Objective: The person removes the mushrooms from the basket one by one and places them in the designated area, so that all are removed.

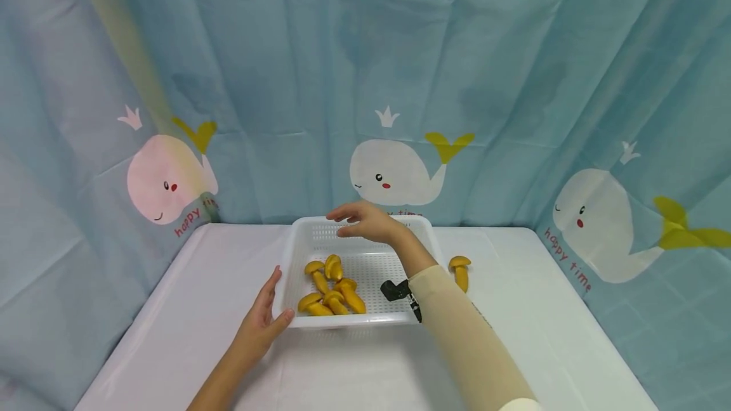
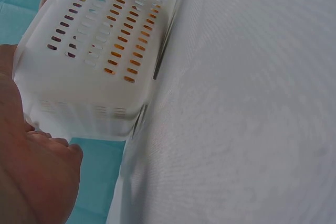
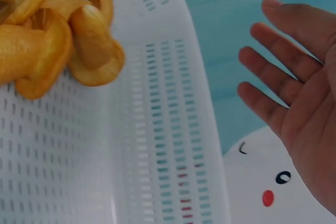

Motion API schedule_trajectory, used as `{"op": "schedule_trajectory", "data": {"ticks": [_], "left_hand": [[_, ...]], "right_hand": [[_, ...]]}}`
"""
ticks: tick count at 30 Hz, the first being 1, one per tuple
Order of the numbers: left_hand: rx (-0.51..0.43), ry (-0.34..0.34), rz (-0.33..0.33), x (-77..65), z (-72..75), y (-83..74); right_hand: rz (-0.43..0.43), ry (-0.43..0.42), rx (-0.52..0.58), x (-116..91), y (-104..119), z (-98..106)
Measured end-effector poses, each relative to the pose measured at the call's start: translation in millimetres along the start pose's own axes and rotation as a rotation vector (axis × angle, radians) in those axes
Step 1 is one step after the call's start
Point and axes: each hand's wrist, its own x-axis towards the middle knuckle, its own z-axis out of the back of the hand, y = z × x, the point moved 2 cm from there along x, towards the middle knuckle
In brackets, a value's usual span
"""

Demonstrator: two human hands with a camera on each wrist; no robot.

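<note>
One blue curtain [image 1: 274, 81] backs the white table [image 1: 542, 335]. On it we log the white slotted basket [image 1: 354, 320]. Our left hand [image 1: 265, 319] touches its near-left corner, fingers fairly straight along the outer side, thumb by the front rim. Our right hand [image 1: 368, 221] holds nothing, fingers loosely parted near the far rim. At least five yellow mushrooms [image 1: 349, 297] lie clustered in the basket's left half (overlap hampers our count); a lone mushroom [image 1: 459, 271] lies on the table, just beside the right wall. We judge the step as loading: brace the corner lightly, lift the wrist over the rim, release low.
</note>
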Motion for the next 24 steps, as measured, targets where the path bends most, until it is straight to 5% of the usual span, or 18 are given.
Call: {"op": "schedule_trajectory", "data": {"ticks": [12,24], "left_hand": [[0.013,-0.011,-0.010,-2.6,-0.2,1.8],[0.049,-0.014,0.047,-1.9,0.0,-0.2]], "right_hand": [[-0.072,0.055,0.032,10.5,-27.1,-25.8],[-0.129,0.183,-0.020,20.1,-51.3,-38.0]]}}
